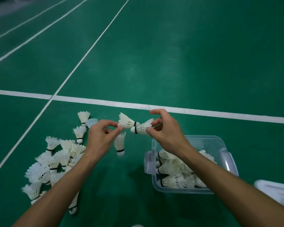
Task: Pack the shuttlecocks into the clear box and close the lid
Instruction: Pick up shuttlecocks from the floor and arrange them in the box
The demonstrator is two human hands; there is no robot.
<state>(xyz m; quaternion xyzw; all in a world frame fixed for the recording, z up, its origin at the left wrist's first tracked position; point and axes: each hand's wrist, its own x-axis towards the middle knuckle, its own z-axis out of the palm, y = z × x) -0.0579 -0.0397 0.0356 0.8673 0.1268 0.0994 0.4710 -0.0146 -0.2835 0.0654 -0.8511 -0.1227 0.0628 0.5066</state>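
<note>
The left hand [99, 138] fingers pinch one shuttlecock [125, 121] by its feathers; the right hand [164, 133] fingers pinch another shuttlecock [140, 128], corks touching between them. Below the right fingers sits the clear box [220, 145], partly filled. Beneath the left fingers, a loose pile [52, 161] covers the green floor [187, 63].

1 shuttlecock [127, 122] in left hand [100, 138], another [142, 127] in right hand [166, 131] — above green floor [187, 63].

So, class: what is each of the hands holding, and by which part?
Left hand pinches one shuttlecock by its feather skirt. Right hand pinches another shuttlecock by its feathers; their cork ends meet.
</note>
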